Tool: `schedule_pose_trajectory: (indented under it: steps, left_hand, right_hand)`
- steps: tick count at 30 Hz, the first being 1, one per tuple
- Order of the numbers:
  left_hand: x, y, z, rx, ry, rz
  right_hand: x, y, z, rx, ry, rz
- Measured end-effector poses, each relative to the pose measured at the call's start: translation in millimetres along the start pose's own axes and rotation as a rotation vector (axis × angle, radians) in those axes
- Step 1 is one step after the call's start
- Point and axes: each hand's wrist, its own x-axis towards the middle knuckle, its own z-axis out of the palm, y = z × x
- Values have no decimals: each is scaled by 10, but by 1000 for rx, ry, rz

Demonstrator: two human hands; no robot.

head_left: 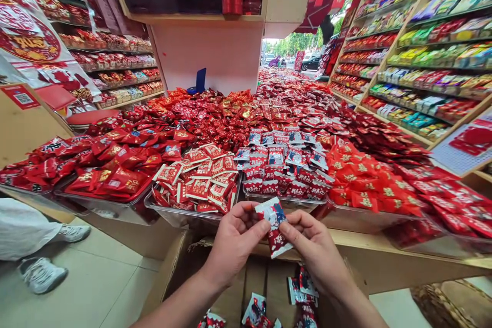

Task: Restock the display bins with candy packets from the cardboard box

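Note:
Between my left hand and my right hand is a small red and white candy packet with a dark blue picture. Both hands pinch it by its sides, thumbs on the front. Below them an open cardboard box holds several loose packets of similar look. Just beyond my hands, matching packets stand in neat rows in a clear plastic bin.
Bins of red-wrapped sweets, cream-edged packets and bright red packets flank the rows. Shelves of packaged goods rise at right. A person's shoes show at lower left. A woven basket sits at lower right.

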Motion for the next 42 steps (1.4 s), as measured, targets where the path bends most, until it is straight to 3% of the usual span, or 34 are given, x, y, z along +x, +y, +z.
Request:
schedule_pose_trajectory:
  steps: [3,7,12,14,16,19,21,24,26,29,33,42]
  left_hand:
    - [-23,-13,-24,50,-20,-27]
    - [-80,-47,-58,245,-108,-80]
    - [-138,-164,-43,204,-47,-41]
    - [-128,-127,-42,278,-112,2]
    - [-60,17,-44,456,-175,141]
    - [217,368,-5,878,-261,506]
    - [533,575,70,1155,-306,698]
    - [1106,702,234,1503,-332,745]
    - [1444,681,340,1708,-448,670]
    - [1753,601,449,1808,-594,630]
    - [1863,550,501,1869,-637,615]
    - [2014,535,466,1943,-624,592]
  right_hand:
    - [-52,33,-42,-18,-18,15]
    - [-154,50,-133,-295,-88,-66]
    - [-271,295,-95,-82,-63,20]
    - [-284,294,-113,-64,-40,14]
    - [-240,120,-227,-129,72,-62]
    - [4,-421,-572,-415,256,-240]
    - [293,-833,-828,-572,290,-296]
    - [814,-1291,-1059,-763,220,-214]
    - [1131,-1442,-1073,-919,122,-73]
    - [1469,-1502,-971,-1072,-1,73]
    - [1691,-1451,-853,-1214,-84,126]
    - [1710,-1249,-911,-1475,-30,-114]
